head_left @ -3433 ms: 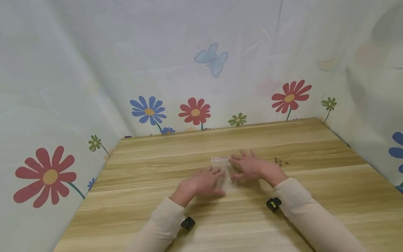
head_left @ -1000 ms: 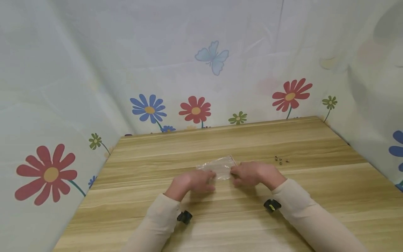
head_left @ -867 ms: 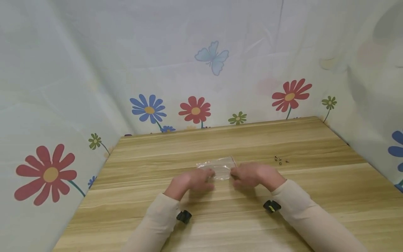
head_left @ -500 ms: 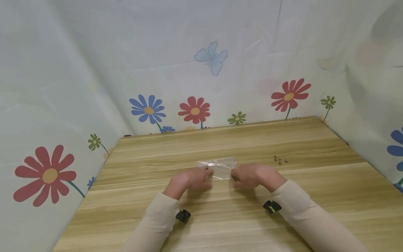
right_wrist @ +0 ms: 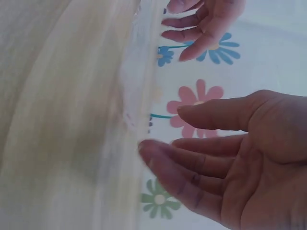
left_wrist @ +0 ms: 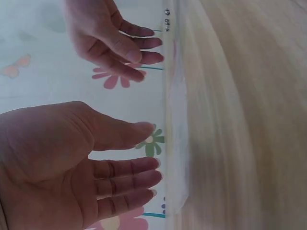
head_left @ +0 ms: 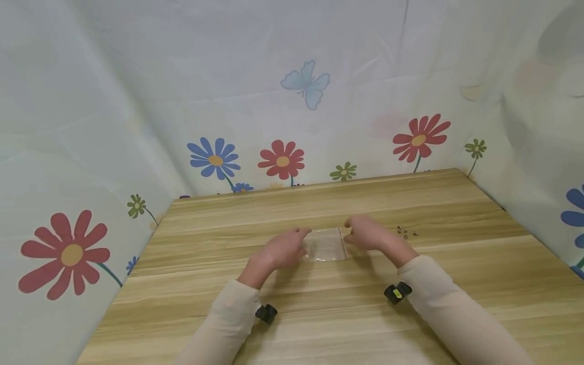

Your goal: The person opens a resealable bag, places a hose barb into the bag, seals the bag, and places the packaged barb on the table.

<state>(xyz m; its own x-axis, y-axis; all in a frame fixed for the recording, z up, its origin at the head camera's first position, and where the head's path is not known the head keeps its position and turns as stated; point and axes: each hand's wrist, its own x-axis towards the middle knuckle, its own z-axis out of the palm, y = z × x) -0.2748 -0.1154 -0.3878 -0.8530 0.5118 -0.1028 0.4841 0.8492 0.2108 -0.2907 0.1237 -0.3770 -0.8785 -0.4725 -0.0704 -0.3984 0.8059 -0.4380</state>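
A small clear zip-lock bag (head_left: 325, 245) lies flat on the wooden table, its red-lined zip edge toward the right. My left hand (head_left: 284, 249) hovers at the bag's left end with fingers relaxed and thumb apart, as the left wrist view confirms. Over by the zip edge, my right hand (head_left: 367, 234) is raised a little, fingers loosely bent and holding nothing. In the right wrist view the bag (right_wrist: 136, 72) appears edge-on beyond the right hand (right_wrist: 230, 158). Several tiny metal pieces (head_left: 403, 232) sit just right of the right hand; their exact kind is too small to tell.
The wood-grain table (head_left: 219, 324) ends at the back against a white curtain (head_left: 237, 61) printed with flowers and a butterfly. Curtain also hangs along the left and right sides. A dark camera strap is on each wrist.
The bag, earlier under both hands, was turned so its zip edge faces right, then flattened. Both hands have just come off it; the right one rose and moved away from me.
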